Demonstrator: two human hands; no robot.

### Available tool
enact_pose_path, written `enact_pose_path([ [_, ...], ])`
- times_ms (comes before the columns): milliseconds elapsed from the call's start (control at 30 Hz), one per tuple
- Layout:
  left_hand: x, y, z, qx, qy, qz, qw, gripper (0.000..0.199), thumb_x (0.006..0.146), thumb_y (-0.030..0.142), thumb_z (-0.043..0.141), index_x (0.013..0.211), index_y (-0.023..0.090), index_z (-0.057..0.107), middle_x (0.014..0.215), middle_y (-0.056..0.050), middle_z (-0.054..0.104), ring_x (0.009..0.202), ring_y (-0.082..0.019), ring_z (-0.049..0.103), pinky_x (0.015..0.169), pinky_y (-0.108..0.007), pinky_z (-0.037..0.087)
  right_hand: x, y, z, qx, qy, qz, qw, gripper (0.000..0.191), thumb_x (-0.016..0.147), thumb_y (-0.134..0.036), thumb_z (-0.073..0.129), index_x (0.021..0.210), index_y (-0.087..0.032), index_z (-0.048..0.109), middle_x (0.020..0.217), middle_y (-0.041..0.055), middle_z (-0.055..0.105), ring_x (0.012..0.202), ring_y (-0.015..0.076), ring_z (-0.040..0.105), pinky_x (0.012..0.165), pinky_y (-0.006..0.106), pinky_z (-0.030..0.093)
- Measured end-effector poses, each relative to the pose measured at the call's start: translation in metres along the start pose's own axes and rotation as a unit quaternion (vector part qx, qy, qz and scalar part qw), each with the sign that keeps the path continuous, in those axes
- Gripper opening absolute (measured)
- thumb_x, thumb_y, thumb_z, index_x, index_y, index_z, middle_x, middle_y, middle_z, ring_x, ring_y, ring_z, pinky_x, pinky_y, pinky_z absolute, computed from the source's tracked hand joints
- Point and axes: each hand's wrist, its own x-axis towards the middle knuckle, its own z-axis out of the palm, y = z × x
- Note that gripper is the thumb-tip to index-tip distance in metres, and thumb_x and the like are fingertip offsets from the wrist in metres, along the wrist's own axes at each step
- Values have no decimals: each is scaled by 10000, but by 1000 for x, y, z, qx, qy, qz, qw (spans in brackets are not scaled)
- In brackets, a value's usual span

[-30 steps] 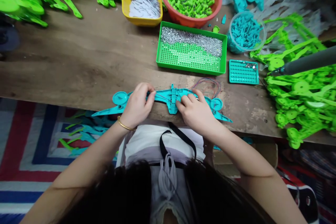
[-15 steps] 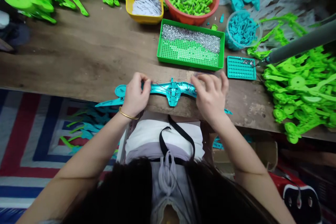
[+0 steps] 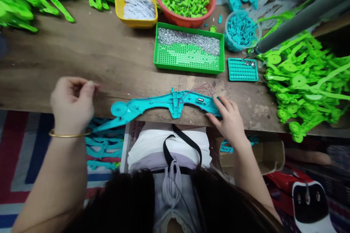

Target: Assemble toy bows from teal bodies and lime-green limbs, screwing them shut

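A turquoise plastic bow-shaped shell [image 3: 153, 102] lies hollow side up along the table's front edge. It has a round disc and a pointed tip at its left end. Thin red and dark wires [image 3: 203, 88] loop over its right half, beside a small metal-and-black component [image 3: 200, 100]. My right hand [image 3: 229, 118] grips the shell's right end, fingers on top and thumb at the near edge. Left of the shell, my left hand [image 3: 73, 102] is raised with its fingertips pinched on a thin wire, which stretches faintly toward the shell's middle.
Behind the shell stand a green perforated tray [image 3: 188, 67] of small metal pieces, a yellow bowl [image 3: 117, 5], a red bowl [image 3: 186, 18] and a tub of turquoise bits [image 3: 242, 31]. A small turquoise tray [image 3: 242, 72] and a lime-green heap [image 3: 298, 80] sit right, near a grey pole [image 3: 298, 11].
My left hand has moved from the shell far to the left, drawing a wire out. My right hand has slid to the shell's right end, uncovering the wires and component.
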Motion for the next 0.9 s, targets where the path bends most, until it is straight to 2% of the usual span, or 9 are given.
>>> enact_pose_path([
  [100, -15, -13, 1, 65, -68, -23, 995, 100, 844, 245, 576, 915, 203, 519, 807, -29, 672, 791, -202, 696, 792, -383, 564, 0, 3, -16, 19, -36, -47, 998, 327, 921, -391, 542, 1154, -208, 680, 1342, 150, 580, 1227, 292, 519, 998, 499, 473],
  [167, -27, -14, 6, 74, -102, -14, 992, 129, 869, 280, 564, 962, 208, 511, 842, -43, 693, 808, -218, 704, 783, -387, 564, 1, 2, -31, 0, -33, -54, 998, 256, 929, -366, 532, 1016, -227, 729, 1291, 129, 593, 1180, 278, 538, 975, 477, 473],
  [300, -37, -4, 17, 24, -158, -2, 987, 126, 897, 302, 552, 971, 216, 496, 850, -25, 694, 789, -186, 697, 762, -346, 570, 19, -11, -52, -72, 63, 23, 995, 252, 917, -397, 539, 985, -265, 743, 1134, 117, 574, 1064, 283, 525, 915, 492, 450],
  [400, -35, 6, 26, -55, -175, -16, 983, 99, 902, 276, 546, 952, 216, 486, 805, -6, 677, 709, -151, 677, 703, -309, 573, 44, -22, -43, -7, 165, 77, 983, 308, 946, -402, 473, 1061, -248, 713, 1137, 119, 520, 1082, 265, 516, 910, 457, 460],
  [467, -31, 11, 30, -94, -163, -13, 982, 92, 897, 265, 548, 939, 217, 481, 785, 2, 672, 684, -144, 669, 676, -303, 574, 60, -23, -25, 48, 190, 96, 976, 322, 961, -384, 430, 1047, -217, 692, 1210, 130, 493, 1144, 262, 507, 944, 452, 459],
  [567, -19, 9, 27, -124, -124, -8, 984, 109, 870, 246, 568, 919, 218, 475, 767, 8, 664, 669, -148, 668, 653, -313, 575, 75, -12, 8, 75, 128, 116, 982, 287, 950, -348, 428, 964, -184, 663, 1249, 152, 517, 1165, 273, 521, 982, 468, 450],
  [667, 1, -9, 7, -93, -57, -26, 994, 145, 795, 204, 602, 869, 219, 479, 698, 33, 635, 620, -150, 653, 624, -321, 568, 77, 2, 27, 49, 85, 171, 980, 257, 929, -317, 434, 900, -172, 644, 1186, 172, 579, 1072, 278, 567, 937, 457, 471],
  [800, 26, -45, -28, 50, 12, -83, 995, 75, 764, 247, 590, 767, 235, 516, 636, 60, 588, 550, -137, 585, 646, -366, 573, 77, 12, 32, 22, 102, 203, 974, 230, 908, -310, 438, 847, -187, 624, 1145, 177, 612, 1003, 288, 575, 895, 473, 471],
  [900, 33, -60, -42, 109, 14, -109, 988, 86, 758, 286, 585, 726, 254, 513, 616, 55, 569, 539, -158, 560, 676, -432, 582, 82, 18, 24, 64, 92, 190, 975, 199, 889, -308, 468, 834, -190, 618, 1128, 169, 626, 1025, 286, 588, 921, 490, 470],
])
